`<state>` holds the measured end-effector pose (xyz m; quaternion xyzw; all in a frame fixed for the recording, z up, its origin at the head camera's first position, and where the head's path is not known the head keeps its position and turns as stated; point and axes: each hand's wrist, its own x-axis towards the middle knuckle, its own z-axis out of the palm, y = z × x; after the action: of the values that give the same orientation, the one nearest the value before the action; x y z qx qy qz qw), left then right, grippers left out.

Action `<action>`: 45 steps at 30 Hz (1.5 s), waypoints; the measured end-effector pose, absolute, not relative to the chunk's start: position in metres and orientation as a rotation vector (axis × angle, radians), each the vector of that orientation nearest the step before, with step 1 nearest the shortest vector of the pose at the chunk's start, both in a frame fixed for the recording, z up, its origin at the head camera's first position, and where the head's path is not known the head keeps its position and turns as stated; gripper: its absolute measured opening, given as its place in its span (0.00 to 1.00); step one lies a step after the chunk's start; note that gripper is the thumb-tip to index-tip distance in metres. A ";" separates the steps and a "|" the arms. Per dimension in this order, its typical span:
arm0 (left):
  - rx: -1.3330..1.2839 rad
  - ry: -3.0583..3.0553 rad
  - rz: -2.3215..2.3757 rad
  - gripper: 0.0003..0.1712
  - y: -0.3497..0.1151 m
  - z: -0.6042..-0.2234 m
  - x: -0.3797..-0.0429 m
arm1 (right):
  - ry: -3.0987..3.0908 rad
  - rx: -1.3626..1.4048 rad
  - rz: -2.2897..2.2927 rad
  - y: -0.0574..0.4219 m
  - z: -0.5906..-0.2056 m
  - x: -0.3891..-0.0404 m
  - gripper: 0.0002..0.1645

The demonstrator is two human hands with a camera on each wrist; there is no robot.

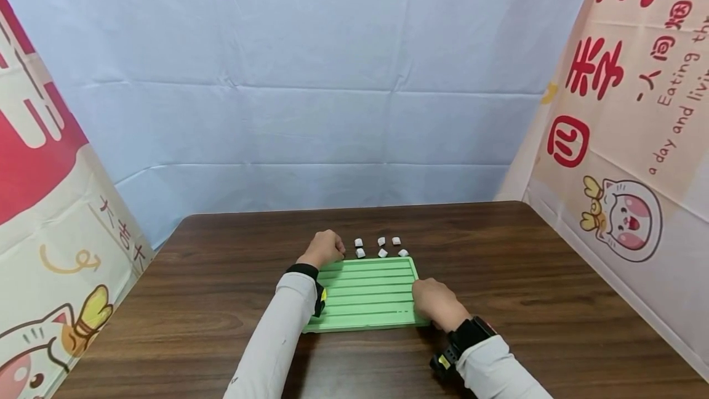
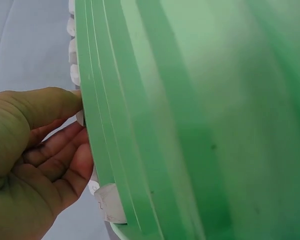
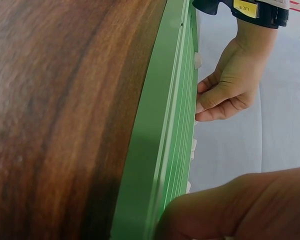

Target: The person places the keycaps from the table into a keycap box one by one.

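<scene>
A ridged green tray [image 1: 362, 293] lies on the table, with grooves running side to side. My left hand [image 1: 324, 248] is at its far left corner; in the left wrist view the thumb and fingers of this hand [image 2: 45, 145] pinch a small white block [image 2: 80, 118], mostly hidden by them. Another white block [image 2: 110, 202] sits at the tray's edge close by, with faint marks on it. My right hand [image 1: 437, 302] grips the tray's right edge, thumb on top as the right wrist view shows; its fingers are mostly out of sight.
Beyond the tray's far edge, several small white blocks [image 1: 382, 253] lie in two loose rows, right of my left hand. Dark wooden tabletop [image 1: 221, 300] surrounds the tray. A pale blue cloth [image 1: 310, 122] hangs behind the table, and printed cloths [image 1: 609, 140] hang at both sides.
</scene>
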<state>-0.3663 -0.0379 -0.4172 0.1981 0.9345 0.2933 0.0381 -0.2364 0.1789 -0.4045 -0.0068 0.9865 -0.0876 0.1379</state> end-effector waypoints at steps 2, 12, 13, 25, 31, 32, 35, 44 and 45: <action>0.629 2.877 0.886 0.04 -0.039 -0.418 -0.366 | 2.855 -0.024 -0.244 0.179 -0.405 -0.237 0.11; 0.743 2.946 0.914 0.04 -0.040 -0.413 -0.368 | 2.848 -0.030 -0.265 0.179 -0.407 -0.237 0.10; 0.751 2.947 0.929 0.05 -0.040 -0.412 -0.368 | 2.851 -0.031 -0.266 0.180 -0.406 -0.236 0.11; 0.828 2.926 1.058 0.12 -0.044 -0.404 -0.363 | 2.838 -0.025 -0.270 0.179 -0.405 -0.233 0.10; 0.860 2.899 1.082 0.06 -0.048 -0.402 -0.361 | 2.832 -0.044 -0.281 0.179 -0.404 -0.232 0.12; 0.871 2.887 1.088 0.06 -0.048 -0.402 -0.361 | 2.834 -0.050 -0.283 0.180 -0.404 -0.232 0.12; 0.899 2.830 1.124 0.08 -0.051 -0.404 -0.363 | 2.842 -0.069 -0.296 0.180 -0.403 -0.231 0.12; 0.901 2.730 1.176 0.11 -0.056 -0.409 -0.363 | 2.845 -0.053 -0.300 0.180 -0.405 -0.231 0.13; 0.898 2.727 1.177 0.11 -0.056 -0.409 -0.363 | 2.848 -0.055 -0.307 0.180 -0.405 -0.231 0.13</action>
<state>-0.3634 -0.0565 -0.4088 0.2895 0.8787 0.3792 0.0195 -0.2310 0.1803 -0.4051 -0.0189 0.9846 -0.1061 0.1379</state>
